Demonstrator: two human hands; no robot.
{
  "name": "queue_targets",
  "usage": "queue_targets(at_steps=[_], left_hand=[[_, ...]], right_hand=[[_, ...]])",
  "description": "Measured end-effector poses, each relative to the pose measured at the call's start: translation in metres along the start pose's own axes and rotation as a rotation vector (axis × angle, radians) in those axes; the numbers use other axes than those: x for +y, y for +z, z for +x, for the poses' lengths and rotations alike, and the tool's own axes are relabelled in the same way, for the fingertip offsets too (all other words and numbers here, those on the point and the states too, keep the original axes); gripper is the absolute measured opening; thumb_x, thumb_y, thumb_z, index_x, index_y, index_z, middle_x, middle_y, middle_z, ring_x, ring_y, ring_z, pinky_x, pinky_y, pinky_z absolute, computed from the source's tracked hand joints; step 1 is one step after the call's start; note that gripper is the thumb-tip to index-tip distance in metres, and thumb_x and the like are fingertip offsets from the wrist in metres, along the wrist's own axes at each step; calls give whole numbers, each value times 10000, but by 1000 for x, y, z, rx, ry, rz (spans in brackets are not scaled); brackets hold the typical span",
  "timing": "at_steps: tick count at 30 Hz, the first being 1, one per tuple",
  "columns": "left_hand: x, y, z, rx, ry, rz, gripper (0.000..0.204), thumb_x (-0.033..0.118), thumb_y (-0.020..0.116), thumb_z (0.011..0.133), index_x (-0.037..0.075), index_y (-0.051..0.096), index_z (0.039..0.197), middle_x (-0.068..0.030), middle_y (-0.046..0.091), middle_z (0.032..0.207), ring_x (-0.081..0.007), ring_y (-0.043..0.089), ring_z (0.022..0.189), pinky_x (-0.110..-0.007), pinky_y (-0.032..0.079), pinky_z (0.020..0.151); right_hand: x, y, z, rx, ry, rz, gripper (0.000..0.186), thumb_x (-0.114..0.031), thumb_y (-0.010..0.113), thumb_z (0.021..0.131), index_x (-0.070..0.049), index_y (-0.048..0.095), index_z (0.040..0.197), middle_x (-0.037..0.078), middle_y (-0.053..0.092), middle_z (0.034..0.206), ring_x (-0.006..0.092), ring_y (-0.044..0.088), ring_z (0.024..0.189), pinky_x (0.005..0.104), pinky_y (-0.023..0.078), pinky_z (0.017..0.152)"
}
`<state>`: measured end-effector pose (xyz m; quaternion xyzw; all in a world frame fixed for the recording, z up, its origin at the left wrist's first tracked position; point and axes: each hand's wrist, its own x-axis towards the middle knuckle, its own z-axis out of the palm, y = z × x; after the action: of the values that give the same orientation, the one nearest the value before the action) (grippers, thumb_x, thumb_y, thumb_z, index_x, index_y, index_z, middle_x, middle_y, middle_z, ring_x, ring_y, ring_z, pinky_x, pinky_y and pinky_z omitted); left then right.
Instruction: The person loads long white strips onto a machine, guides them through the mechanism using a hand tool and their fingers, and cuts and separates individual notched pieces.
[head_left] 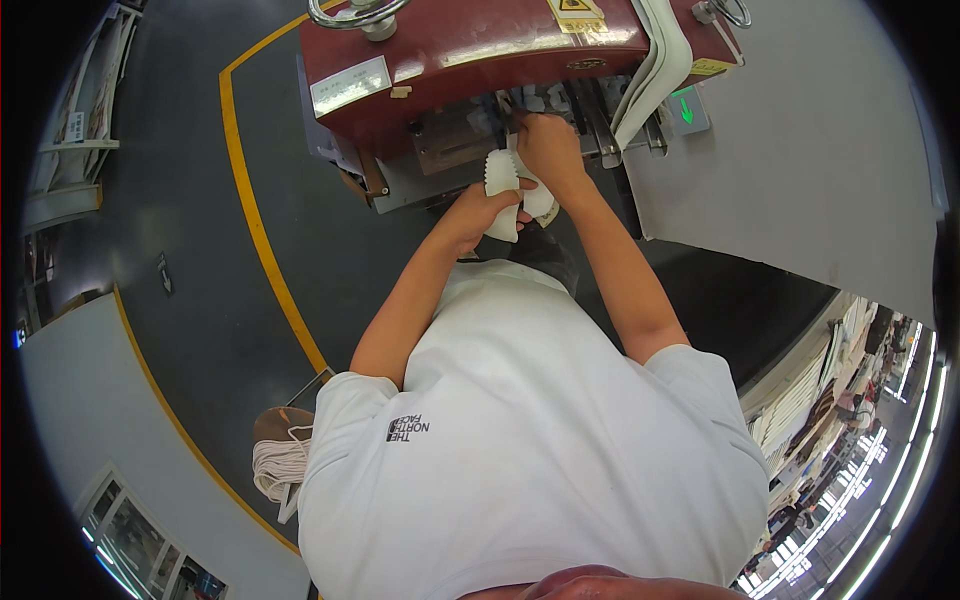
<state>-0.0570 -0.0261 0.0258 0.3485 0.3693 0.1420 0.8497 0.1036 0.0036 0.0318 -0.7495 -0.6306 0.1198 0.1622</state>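
Head view: dk grey floor (185,215) is crossed by yellow line (247,190), upper L. White toothed strip (501,172) is gripped by L hand (470,215), upper ctr; R hand (552,150) is held at red machine (480,68), grip hidden, can't tell. Yellow warning label (577,12) & white label (350,87) are borne on machine; green arrow sign (687,111) is seen upper R.

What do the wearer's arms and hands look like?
Left hand and right hand: no gloves visible. Forearms bare, no visible watch or cables. Short white sleeves belong to a white T-shirt with a small dark print.
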Motion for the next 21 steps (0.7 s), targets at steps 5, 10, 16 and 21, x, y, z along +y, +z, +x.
queue_targets(at_steps=[5, 10, 16, 21], left_hand=[[-9, -1, -6, 178, 116, 26, 279, 242, 542, 926, 43, 643, 1093, -75, 644, 982, -135, 612, 816, -268, 497, 684], [-11, -19, -13, 227, 221, 176, 356, 337, 531, 945, 24, 665, 1050, -57, 663, 981, -139, 605, 877, -285, 479, 755], [-15, -10, -3, 116, 251, 131, 433, 396, 513, 948, 4, 650, 1069, -81, 646, 1083, -174, 603, 962, -314, 471, 846], [-13, 3, 7, 39, 93, -29, 401, 367, 524, 947, 7, 624, 1094, -85, 638, 1074, -180, 606, 964, -313, 472, 865]], right_hand=[[2, -1, -23, 85, 22, 224, 207, -163, 566, 834, -40, 635, 984, 182, 646, 793, 352, 637, 741, 422, 513, 654], [18, 12, -82, -40, 285, 994, 230, -150, 630, 852, -30, 528, 1020, 49, 596, 789, 139, 559, 577, 280, 462, 532], [-2, -1, -118, -221, 386, 1220, 296, -120, 639, 852, -46, 505, 1105, 5, 564, 894, 51, 499, 620, 202, 422, 522], [6, 11, -125, -153, 318, 1048, 202, -185, 702, 818, -26, 639, 927, -13, 587, 764, 47, 468, 613, 221, 406, 563]])
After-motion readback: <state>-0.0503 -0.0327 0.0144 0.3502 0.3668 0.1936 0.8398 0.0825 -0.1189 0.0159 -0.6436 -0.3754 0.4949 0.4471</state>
